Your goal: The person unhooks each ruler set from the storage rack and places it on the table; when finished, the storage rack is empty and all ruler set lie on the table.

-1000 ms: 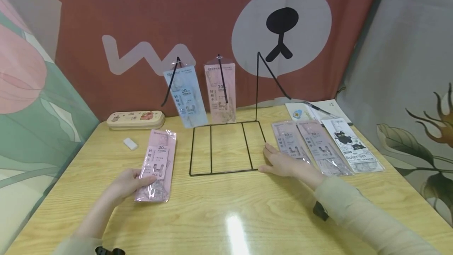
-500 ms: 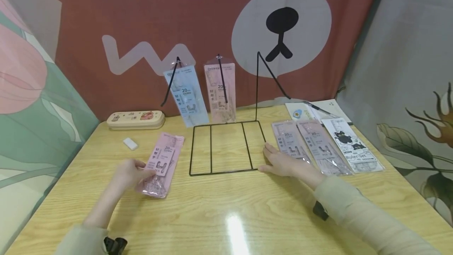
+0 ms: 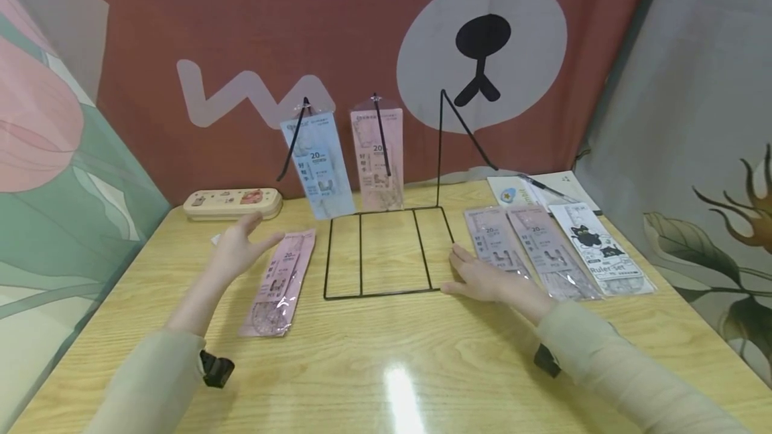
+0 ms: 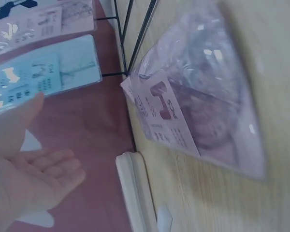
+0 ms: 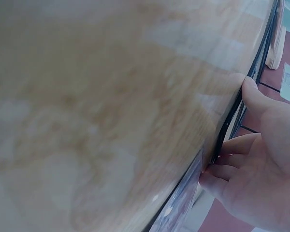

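Note:
My left hand (image 3: 238, 246) is raised over the table's left side, fingers spread, holding nothing. Just right of it a pink ruler-set packet (image 3: 280, 283) lies on the tabletop; the left wrist view shows this packet (image 4: 183, 101) close up in its clear wrapper. My right hand (image 3: 479, 276) grips the front right corner of a black wire display rack (image 3: 380, 293), thumb at the front bar and fingers at the side bar. From the rack's hooks hang a blue ruler-set packet (image 3: 322, 169) on the left and a pink one (image 3: 370, 132) in the middle. Its right hook (image 3: 470, 129) is bare.
Two pink packets (image 3: 494, 240) (image 3: 551, 250) and a white cat-print ruler set (image 3: 597, 243) lie on the right. Behind them are a pen (image 3: 545, 186) and a notebook (image 3: 503, 186). A cream pencil case (image 3: 232, 204) sits back left, a mostly hidden white eraser (image 3: 215, 239) before it.
My left hand has let go of the pink packet, after shifting it slightly right, and has risen forward away from it. My right hand has stayed at the rack's corner.

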`<state>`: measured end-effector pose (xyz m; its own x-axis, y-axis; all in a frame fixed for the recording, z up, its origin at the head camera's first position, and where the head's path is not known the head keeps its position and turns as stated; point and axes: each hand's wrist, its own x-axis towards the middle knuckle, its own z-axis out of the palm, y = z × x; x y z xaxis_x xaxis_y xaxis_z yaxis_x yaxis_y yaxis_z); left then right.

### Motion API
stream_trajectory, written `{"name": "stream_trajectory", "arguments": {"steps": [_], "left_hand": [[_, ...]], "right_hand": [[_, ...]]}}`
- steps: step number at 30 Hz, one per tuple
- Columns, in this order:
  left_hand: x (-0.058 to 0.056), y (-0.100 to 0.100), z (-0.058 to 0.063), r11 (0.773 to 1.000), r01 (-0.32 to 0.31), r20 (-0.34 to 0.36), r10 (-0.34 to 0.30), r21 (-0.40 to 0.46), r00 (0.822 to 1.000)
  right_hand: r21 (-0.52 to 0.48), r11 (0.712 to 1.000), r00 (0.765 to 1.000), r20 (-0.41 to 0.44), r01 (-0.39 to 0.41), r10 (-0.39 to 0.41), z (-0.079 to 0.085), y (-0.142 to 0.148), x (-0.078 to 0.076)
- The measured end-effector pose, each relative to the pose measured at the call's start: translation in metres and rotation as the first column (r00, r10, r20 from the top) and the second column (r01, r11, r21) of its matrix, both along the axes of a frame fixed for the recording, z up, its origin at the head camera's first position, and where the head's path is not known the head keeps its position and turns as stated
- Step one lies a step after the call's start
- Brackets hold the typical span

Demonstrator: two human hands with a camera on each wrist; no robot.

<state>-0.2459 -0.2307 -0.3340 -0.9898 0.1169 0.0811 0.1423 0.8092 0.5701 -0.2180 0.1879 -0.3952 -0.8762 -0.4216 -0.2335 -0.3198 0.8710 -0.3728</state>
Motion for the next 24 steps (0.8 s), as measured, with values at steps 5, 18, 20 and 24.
{"name": "stream_trajectory", "arguments": {"steps": [5,18,20,24], "left_hand": [[-0.027,0.012,-0.001,0.996,0.038,-0.029,-0.036,0.084,0.999],[-0.063,0.037,-0.011,0.916,0.042,0.08,-0.08,0.398,0.994],[-0.063,0.045,-0.008,0.879,0.025,0.117,-0.092,0.477,0.989],[-0.059,0.063,-0.001,0.811,-0.035,0.186,-0.092,0.584,0.978]], "right_hand": [[0.0,1.0,1.0,-0.003,-0.003,0.003,0.0,-0.001,0.0],[0.003,1.0,1.0,-0.003,0.001,-0.001,-0.001,0.0,-0.001],[0.005,1.0,1.0,-0.003,0.006,-0.006,-0.001,0.0,-0.001],[-0.001,1.0,1.0,0.01,0.011,-0.011,-0.002,0.001,-0.001]]}}
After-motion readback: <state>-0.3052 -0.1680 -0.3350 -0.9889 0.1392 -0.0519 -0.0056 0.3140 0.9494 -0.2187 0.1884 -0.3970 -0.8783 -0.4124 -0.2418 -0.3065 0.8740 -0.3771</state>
